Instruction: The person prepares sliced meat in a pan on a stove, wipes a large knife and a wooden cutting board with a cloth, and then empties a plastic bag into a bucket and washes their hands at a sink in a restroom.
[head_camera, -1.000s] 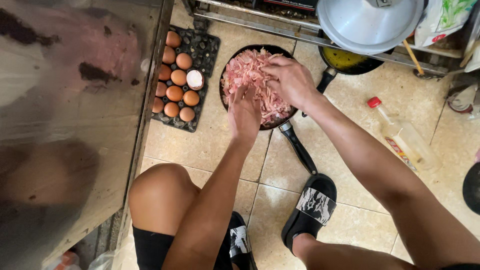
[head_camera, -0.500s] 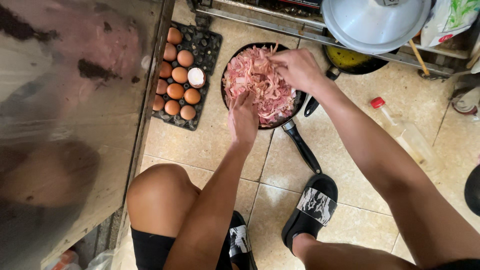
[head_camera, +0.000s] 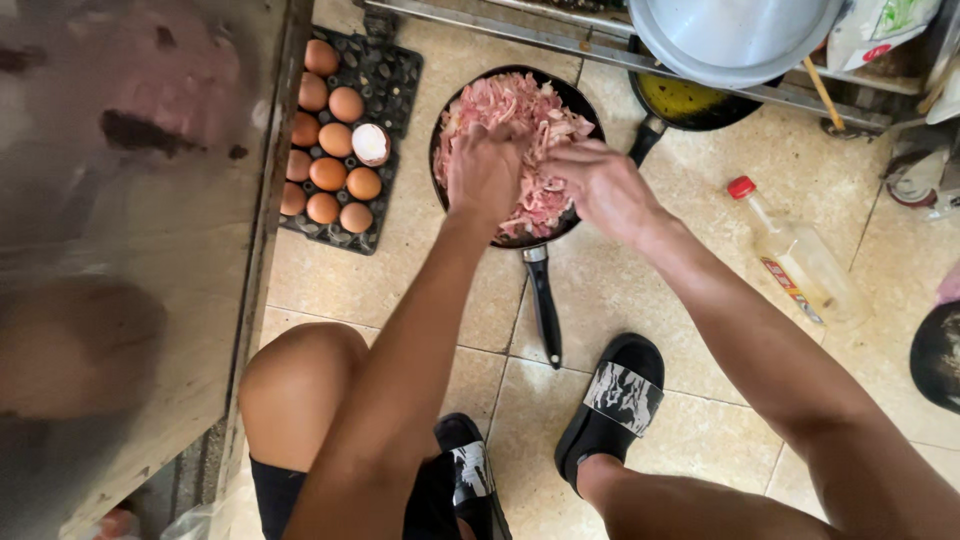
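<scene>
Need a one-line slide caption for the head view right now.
Both hands, left hand and right hand, in the sliced raw meat in a black frying pan beside an egg tray.

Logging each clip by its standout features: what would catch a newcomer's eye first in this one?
A round black frying pan heaped with shredded pink raw meat sits on the beige tiled floor at top centre, with the left hand and right hand both pressed into the pile. Left of it lies a dark egg tray of brown eggs, one cracked open. A clear plastic bottle with a red cap lies on the tiles to the right.
</scene>
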